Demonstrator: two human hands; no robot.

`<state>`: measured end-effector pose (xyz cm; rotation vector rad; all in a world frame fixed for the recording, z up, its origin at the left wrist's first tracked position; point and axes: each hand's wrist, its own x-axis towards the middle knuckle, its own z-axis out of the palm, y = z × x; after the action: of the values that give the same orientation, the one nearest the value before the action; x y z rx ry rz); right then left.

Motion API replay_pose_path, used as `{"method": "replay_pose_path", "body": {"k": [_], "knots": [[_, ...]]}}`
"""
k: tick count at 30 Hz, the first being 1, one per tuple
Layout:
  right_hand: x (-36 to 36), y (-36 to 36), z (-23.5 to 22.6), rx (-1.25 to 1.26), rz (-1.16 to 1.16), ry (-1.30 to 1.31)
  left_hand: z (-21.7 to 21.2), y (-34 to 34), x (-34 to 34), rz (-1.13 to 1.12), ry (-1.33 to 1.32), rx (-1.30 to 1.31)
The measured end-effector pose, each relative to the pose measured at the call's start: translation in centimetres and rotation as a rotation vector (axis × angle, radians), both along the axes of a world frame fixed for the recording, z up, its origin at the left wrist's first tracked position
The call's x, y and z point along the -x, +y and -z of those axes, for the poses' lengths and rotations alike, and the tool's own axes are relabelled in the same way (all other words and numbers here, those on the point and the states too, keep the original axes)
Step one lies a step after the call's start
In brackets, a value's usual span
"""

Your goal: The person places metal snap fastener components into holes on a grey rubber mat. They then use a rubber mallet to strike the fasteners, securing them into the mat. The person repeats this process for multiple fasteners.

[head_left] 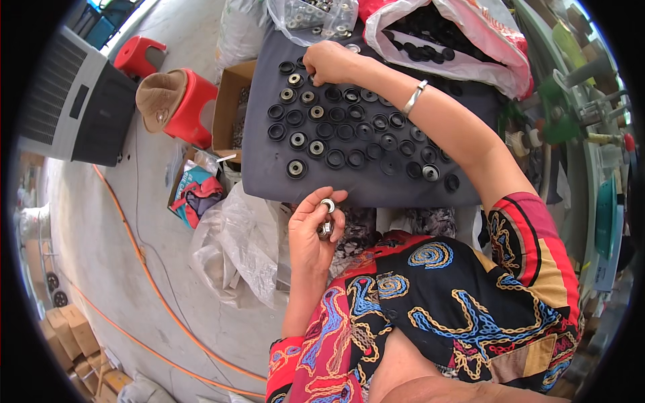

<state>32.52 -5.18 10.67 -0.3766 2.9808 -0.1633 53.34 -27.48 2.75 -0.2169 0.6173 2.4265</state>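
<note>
My left hand (314,225), palm up at the table's near edge, curls its fingers around a few small metal bearings (327,205). My right hand (330,62) reaches to the far left of the table, fingers pinched downward among black plastic wheels (353,158). Whatever sits in its fingertips is mostly hidden. The wheels lie in loose rows across the dark grey tabletop (269,176). Several at the left have a metal bearing (296,169) in the centre, while many others show only black cups or rings.
A clear bag of bearings (316,19) and a red-and-white sack (494,47) of black parts stand at the far edge. Left of the table are a cardboard box (227,101), a red stool (195,111) and an orange hose (144,258). Green machinery (561,111) stands at the right.
</note>
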Motion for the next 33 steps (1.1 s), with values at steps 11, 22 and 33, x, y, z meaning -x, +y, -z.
{"method": "replay_pose_path", "body": {"k": [11, 22, 33], "knots": [[-15.4, -3.6, -2.3, 0.485, -0.444, 0.154, -0.7, 0.7, -0.1, 0.000, 0.098, 0.068], [-20.8, -2.8, 0.8, 0.128, -0.655, 0.338, -0.4, 2.9, -0.8, 0.066, 0.127, 0.140], [-13.1, 5.5, 0.0, 0.454, -0.023, 0.325, 1.6, 1.4, -0.6, 0.013, -0.107, -0.090]]}}
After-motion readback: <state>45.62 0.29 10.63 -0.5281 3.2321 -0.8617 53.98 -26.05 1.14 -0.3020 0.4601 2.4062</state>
